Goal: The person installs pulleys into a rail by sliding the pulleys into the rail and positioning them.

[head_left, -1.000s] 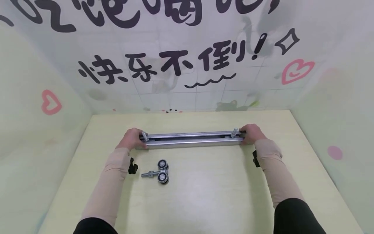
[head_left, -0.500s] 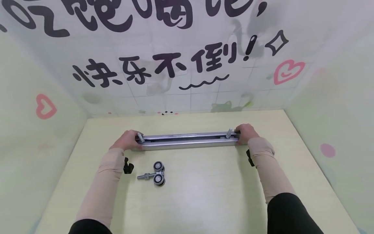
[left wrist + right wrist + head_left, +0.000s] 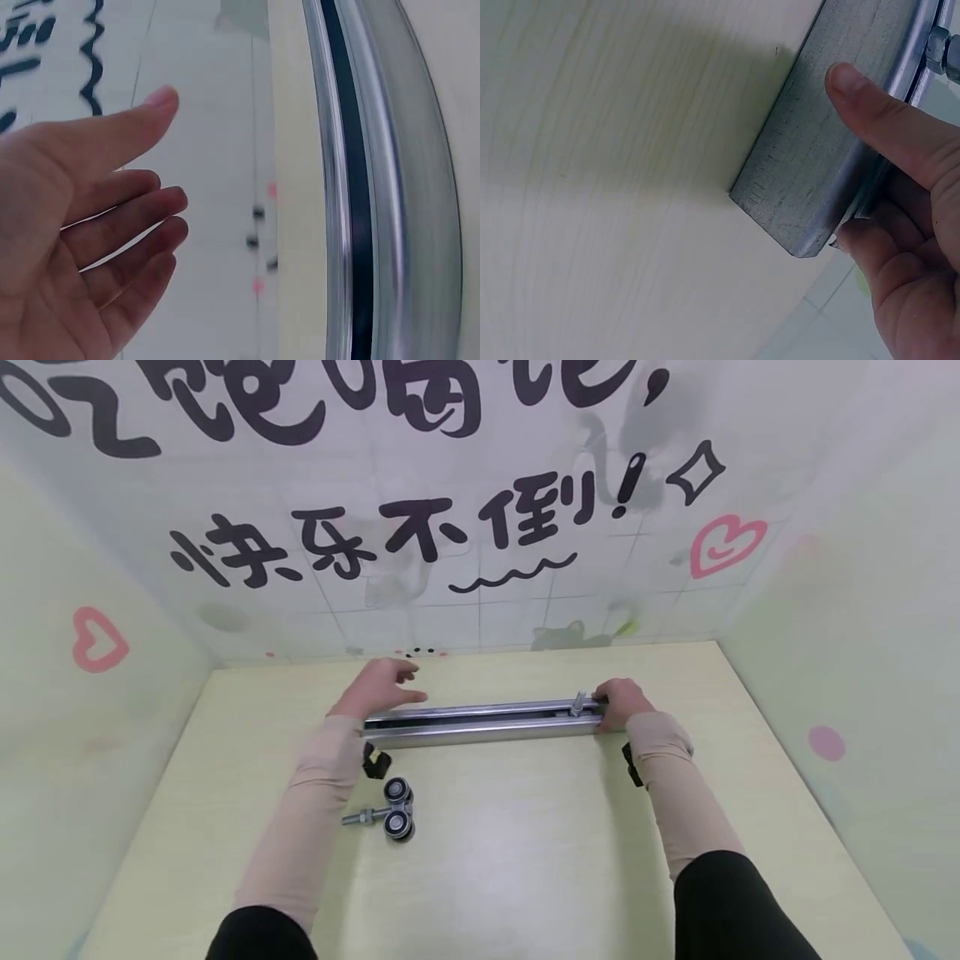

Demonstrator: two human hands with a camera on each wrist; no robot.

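R hand (image 3: pixel 621 701) grips the right end of the metal rail (image 3: pixel 480 724), thumb on the near face, fingers curled behind; a bolt (image 3: pixel 579 702) stands just left of that grip. L hand (image 3: pixel 378 687) is spread loose above the rail's left end, holding nothing. Rail lies across the surface (image 3: pixel 525 860) btwn both hands. 1 roller w/ 2 wheels (image 3: pixel 390 810) lies near L forearm, nearer the person than the rail.

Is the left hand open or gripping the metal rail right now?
Open. The left hand hovers beside the metal rail with fingers spread and holding nothing. The right hand grips the rail's other end.
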